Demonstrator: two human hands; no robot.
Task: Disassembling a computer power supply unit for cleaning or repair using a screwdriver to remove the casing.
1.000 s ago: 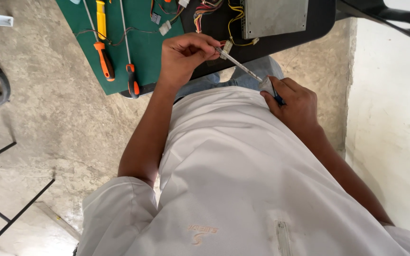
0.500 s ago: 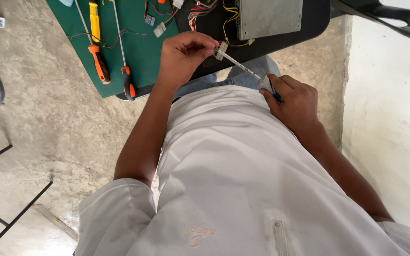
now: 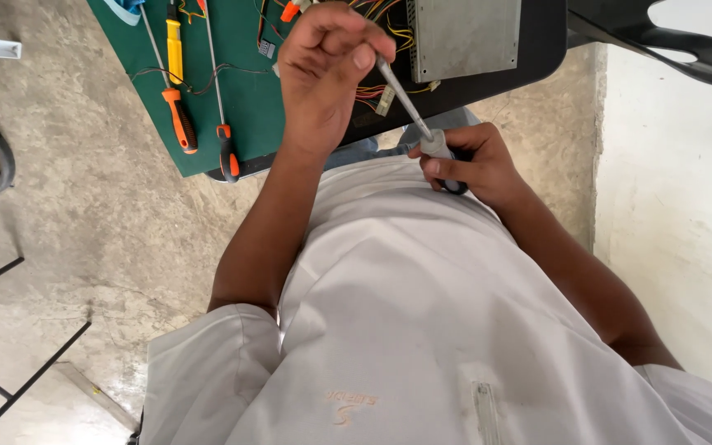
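Between the hands runs a thin grey cable (image 3: 405,103): the left hand (image 3: 323,74), now raised higher over the green mat (image 3: 245,107), pinches its upper end, drawing it taut; the right hand (image 3: 471,161) grips its sleeve.

Matt green mat (image 3: 245,99), brushed metal box (image 3: 463,37), rough concrete floor (image 3: 67,239).

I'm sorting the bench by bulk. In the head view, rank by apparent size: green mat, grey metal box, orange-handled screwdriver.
1. green mat, though partly cut off by the frame.
2. grey metal box, also cut off.
3. orange-handled screwdriver, clearly the smallest.
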